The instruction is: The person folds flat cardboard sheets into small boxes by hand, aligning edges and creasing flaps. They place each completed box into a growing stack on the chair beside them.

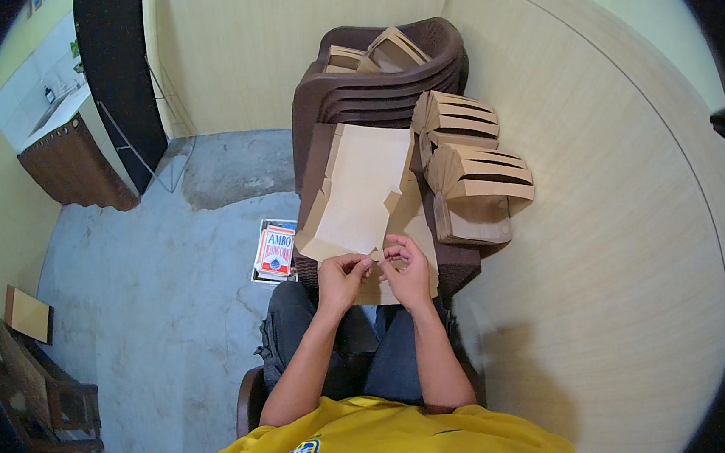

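Observation:
An unfolded cardboard box [357, 184] with a pale inner face and brown folded-up edges lies in front of me on a stack of brown plastic chairs. My left hand [341, 283] is at its near edge, thumb and fingers pinched on a small flap. Close beside it, my right hand [407, 272] pinches the same near corner area between thumb and forefinger, its other fingers curled loosely. Under the box, another flat brown cardboard sheet [420, 241] sticks out on the right. The fingertips partly cover the flap between them.
Stacks of folded cardboard boxes [481, 166] stand to the right beside the wall. More cardboard pieces [395, 51] sit on the stacked chairs [377, 89] at the back. A white basket [257, 276] with printed packets is on the floor at left. Wooden furniture [56, 395] stands far left.

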